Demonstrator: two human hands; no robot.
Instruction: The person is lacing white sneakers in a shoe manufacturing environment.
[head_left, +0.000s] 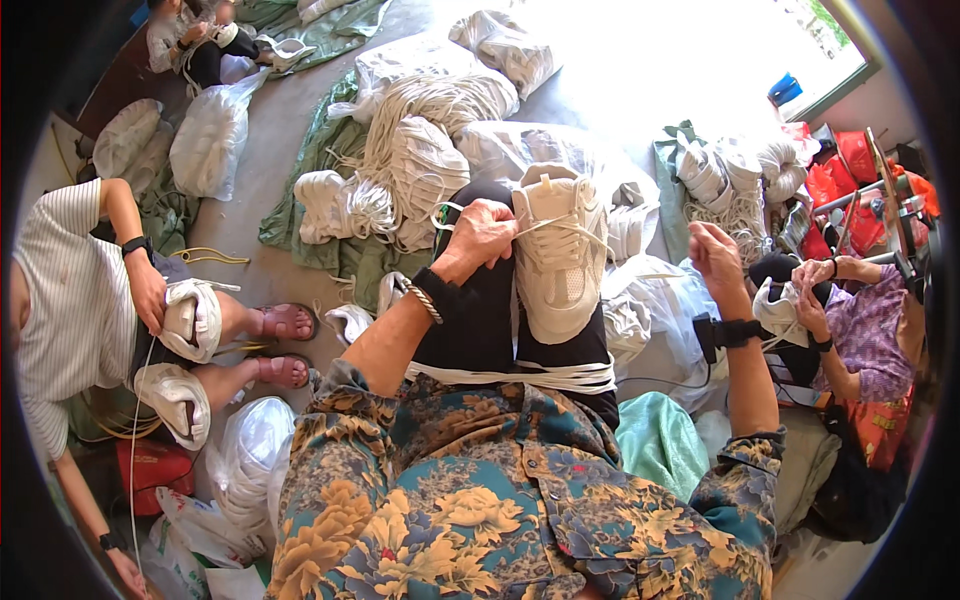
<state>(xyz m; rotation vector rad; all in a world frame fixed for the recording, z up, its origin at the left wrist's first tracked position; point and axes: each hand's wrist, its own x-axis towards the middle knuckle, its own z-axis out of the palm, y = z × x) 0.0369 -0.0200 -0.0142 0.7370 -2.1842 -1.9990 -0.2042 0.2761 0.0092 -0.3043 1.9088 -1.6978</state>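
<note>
A cream sneaker rests on my lap over dark trousers, its toe toward me and its heel away. My left hand is closed at the shoe's left side, pinching a white shoelace that runs across the upper part of the lacing. A loop of lace also sticks out on the far side of this hand. Off to the right, apart from the shoe, my right hand is raised with its fingers curled together; whatever is in them is too fine to make out. A bundle of white laces lies across my lap.
A heap of loose laces and bagged sneakers lies ahead on green sheeting. Co-workers sit close on both sides: a person in a striped shirt at left, another in a purple top at right. A green bag lies by my right side.
</note>
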